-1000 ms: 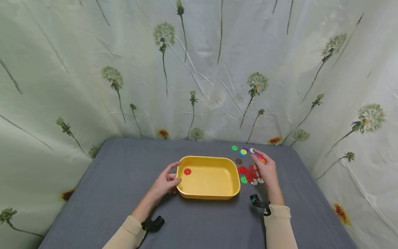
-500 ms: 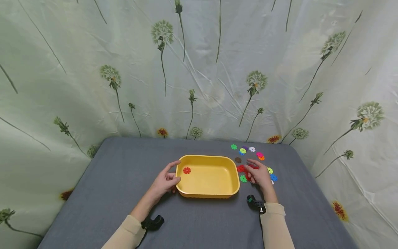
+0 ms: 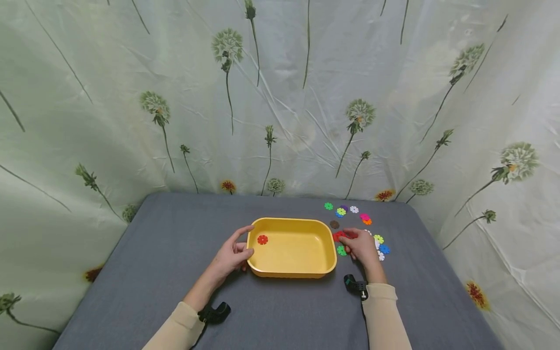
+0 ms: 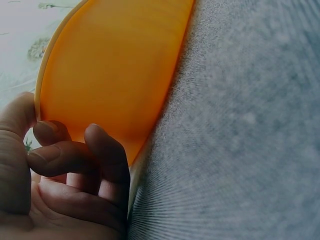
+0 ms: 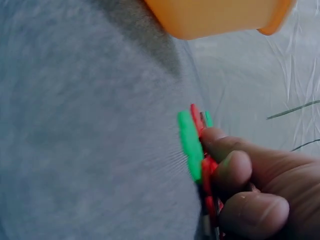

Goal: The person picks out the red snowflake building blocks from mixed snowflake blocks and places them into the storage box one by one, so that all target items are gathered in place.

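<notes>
A yellow plastic tub (image 3: 290,276) stands on the table with one red snowflake disc (image 3: 262,239) inside, near its left end. My left hand (image 3: 229,252) grips the tub's left end, with fingers bent against its wall in the left wrist view. To the right of the tub, my right hand (image 3: 362,245) reaches down into a pile of red snowflake discs (image 3: 338,236). In the right wrist view its bent fingertips touch the red discs, thumb and index finger apart. A green snowflake disc (image 5: 190,145) lies just beside them. The hand hides part of the pile.
Beyond the right hand lie a brown disc (image 3: 334,224), a green disc (image 3: 328,206), a white disc (image 3: 354,209) and a pink disc (image 3: 364,217). A blue disc (image 3: 384,249) lies to its right. Grey cloth covers the table (image 3: 297,316); a patterned curtain (image 3: 288,97) hangs behind.
My right hand has come down and toward the tub, from above the far discs onto the red pile, uncovering discs on the right. The left hand stays on the tub.
</notes>
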Demonstrator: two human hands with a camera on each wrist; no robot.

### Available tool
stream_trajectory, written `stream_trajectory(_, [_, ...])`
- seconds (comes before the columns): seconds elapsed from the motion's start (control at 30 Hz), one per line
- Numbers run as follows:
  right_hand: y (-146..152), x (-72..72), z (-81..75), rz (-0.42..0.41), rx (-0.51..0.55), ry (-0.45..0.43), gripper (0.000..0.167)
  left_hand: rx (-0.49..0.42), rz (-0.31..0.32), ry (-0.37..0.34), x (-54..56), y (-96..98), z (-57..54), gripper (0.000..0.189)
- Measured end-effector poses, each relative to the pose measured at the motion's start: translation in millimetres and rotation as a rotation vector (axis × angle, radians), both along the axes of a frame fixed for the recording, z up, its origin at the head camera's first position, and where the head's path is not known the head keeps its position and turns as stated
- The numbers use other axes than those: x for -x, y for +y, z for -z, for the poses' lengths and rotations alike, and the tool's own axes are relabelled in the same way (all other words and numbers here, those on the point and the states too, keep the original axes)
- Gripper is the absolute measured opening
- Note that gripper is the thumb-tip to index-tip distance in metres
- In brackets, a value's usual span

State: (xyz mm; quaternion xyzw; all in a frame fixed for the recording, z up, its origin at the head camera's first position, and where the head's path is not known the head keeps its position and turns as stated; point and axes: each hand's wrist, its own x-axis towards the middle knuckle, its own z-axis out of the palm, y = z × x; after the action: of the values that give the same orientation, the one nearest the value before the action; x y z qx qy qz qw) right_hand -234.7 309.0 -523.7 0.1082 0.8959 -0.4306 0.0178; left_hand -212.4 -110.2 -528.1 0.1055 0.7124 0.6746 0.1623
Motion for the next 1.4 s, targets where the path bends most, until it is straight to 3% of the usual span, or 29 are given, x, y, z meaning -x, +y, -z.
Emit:
stream_trajectory(0.2, [-3.0,-0.1,0.6,-0.012,-0.088,0.017,0.046,0.000,-0.013,-0.007,-0.6,0.3,-0.8,0.069])
stream_trajectory(0.3, [-3.0,-1.0,1.3,0.012,-0.058,0.026,0.044,0.001,-0.019,-0.008,-0.2,0.1,0.1,0.069])
stream_trajectory(0.6, [6.3,-6.9,0.2,0.172,0.323,0.037,0.037,-0.006,0.001,-0.005,0.7,-1.3,1.4,0.069])
stream_trajectory(0.87, [2.3,-10.9,-21.0,0.230,0.599,0.023,0.036,-0.011,0.002,0.005,-0.8,-2.0,0.5,0.069])
stream_trajectory(1.17, [-22.8,-15.2,-54.3,0.207,0.717,-0.005,0.049,-0.003,-0.004,-0.004,-0.8,-0.7,1.2,0.069])
stream_trajectory(1.4, [-54.7,-9.9,-66.2,0.151,0.834,0.023,0.031,-0.001,-0.010,-0.002,-0.2,-1.2,1.7,0.069])
